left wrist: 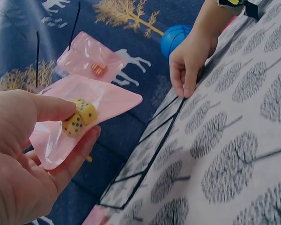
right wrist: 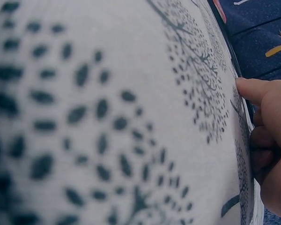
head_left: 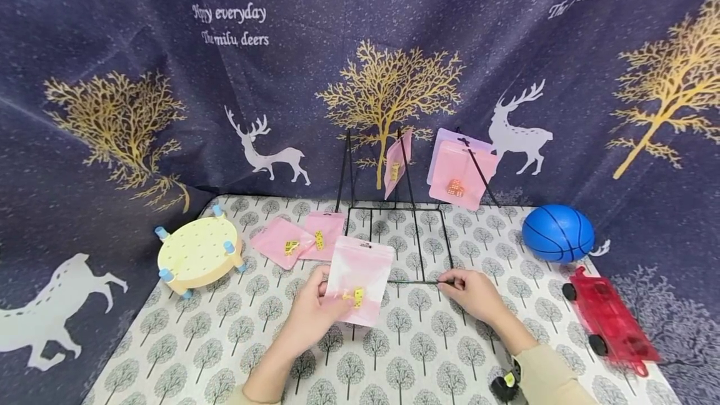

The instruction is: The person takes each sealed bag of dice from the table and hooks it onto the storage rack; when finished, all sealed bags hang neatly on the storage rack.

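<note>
Right up close, the left hand (left wrist: 18, 164) pinched a pink dice pouch (head_left: 365, 264) between thumb and fingers, slotted end up. Across from it, the right hand (head_left: 471, 292) gripped the wire rack (head_left: 416, 282) at its near corner, seemingly for steadiness; beyond that hand hung other pouches (head_left: 452, 164).

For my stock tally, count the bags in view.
6 bags: one in the left hand, two on the table left of the rack, one hanging mid-rack, and a pink one overlapping a purple one at the rack's right. Others may be hidden behind.
</note>
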